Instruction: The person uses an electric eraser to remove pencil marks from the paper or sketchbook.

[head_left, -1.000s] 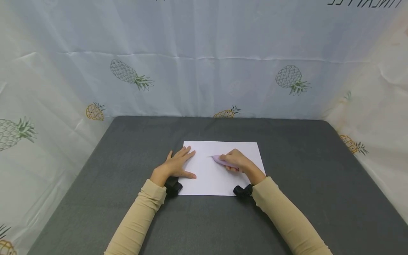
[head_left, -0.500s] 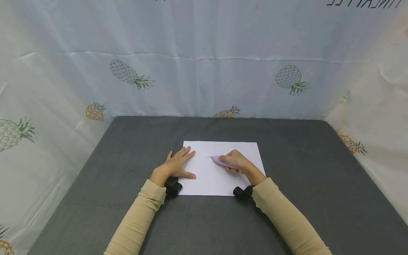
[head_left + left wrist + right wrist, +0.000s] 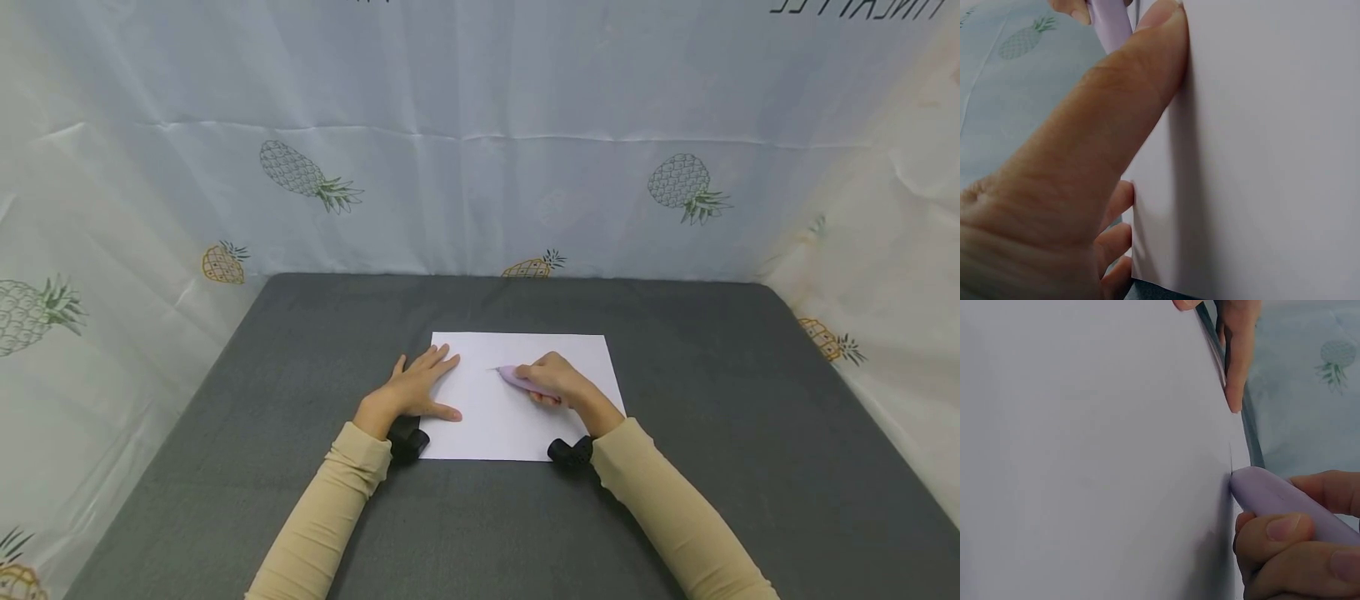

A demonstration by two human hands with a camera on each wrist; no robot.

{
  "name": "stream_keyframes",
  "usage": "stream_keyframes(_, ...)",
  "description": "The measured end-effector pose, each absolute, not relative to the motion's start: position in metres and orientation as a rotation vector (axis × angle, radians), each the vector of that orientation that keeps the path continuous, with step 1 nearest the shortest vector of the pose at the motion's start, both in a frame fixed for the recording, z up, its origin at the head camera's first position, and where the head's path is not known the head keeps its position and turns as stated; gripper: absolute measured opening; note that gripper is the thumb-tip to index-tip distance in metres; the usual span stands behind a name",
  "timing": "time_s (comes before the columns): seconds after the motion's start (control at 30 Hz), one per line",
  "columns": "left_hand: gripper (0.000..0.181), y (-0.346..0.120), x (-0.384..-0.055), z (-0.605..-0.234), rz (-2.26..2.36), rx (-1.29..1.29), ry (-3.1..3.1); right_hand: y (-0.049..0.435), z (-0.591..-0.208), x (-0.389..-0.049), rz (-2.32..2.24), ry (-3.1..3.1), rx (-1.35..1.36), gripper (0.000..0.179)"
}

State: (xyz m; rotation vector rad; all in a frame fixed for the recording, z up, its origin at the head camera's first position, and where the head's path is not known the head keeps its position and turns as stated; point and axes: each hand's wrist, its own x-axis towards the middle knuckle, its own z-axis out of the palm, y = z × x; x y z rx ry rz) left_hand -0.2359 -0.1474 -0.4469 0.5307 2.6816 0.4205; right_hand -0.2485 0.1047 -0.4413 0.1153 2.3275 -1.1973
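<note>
A white sheet of paper (image 3: 495,429) lies flat on the dark grey table. My left hand (image 3: 412,387) rests on its left side, fingers spread, the thumb pressing the paper. My right hand (image 3: 557,379) grips a lavender, rounded handheld tool (image 3: 517,379) over the middle of the sheet; its exact kind cannot be told. In the right wrist view, the narrow nose of the tool (image 3: 1272,490) meets the paper, and a short thin line runs from it. In the left wrist view, the thumb (image 3: 1166,50) hides part of the lavender tool (image 3: 1110,25).
Black wrist-worn devices sit under each wrist, the left one (image 3: 408,444) and the right one (image 3: 570,452) by the sheet's near edge. The grey table (image 3: 480,525) extends around the paper. A pineapple-printed curtain (image 3: 480,200) hangs behind and along both sides.
The right hand and lavender tool have shifted very slightly left from one second ago. The left hand and the paper look unmoved.
</note>
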Motion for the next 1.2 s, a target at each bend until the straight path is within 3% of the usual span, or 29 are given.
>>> stream_keyframes(1.2, 0.100, -0.1479, -0.2358, -0.4474, 0.424, 0.548, 2.689, 0.1018, -0.4366, -0.2487, -1.141, 2.364, 0.081, 0.036)
